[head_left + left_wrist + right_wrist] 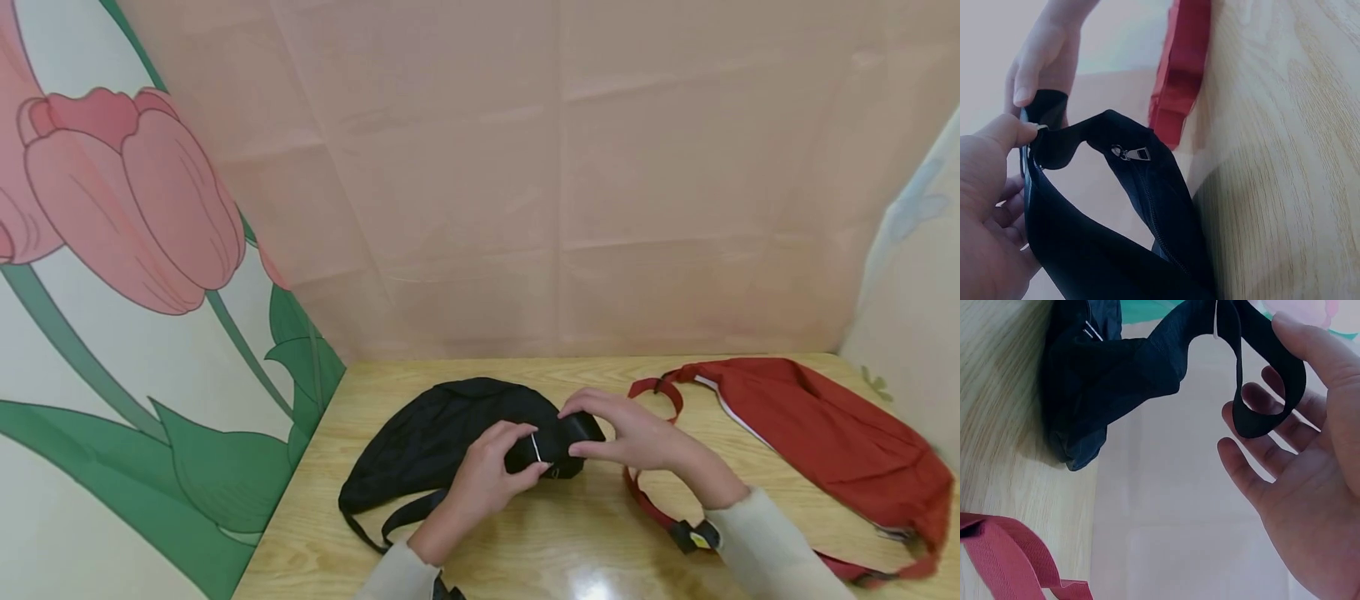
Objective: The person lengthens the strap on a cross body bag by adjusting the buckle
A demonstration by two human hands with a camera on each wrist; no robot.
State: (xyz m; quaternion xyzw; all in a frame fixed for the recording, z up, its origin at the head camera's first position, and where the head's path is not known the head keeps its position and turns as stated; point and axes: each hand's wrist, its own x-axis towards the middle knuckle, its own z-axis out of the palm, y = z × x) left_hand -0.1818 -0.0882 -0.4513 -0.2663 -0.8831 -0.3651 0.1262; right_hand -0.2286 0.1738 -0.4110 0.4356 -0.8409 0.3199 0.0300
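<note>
Pinching black bag (427, 437) strap end | left hand (480, 483) | right hand (637, 433)

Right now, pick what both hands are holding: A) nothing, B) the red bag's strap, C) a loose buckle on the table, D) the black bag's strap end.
D: the left hand and right hand both pinch the strap end of the black bag, while the red bag lies untouched at the right.
</note>
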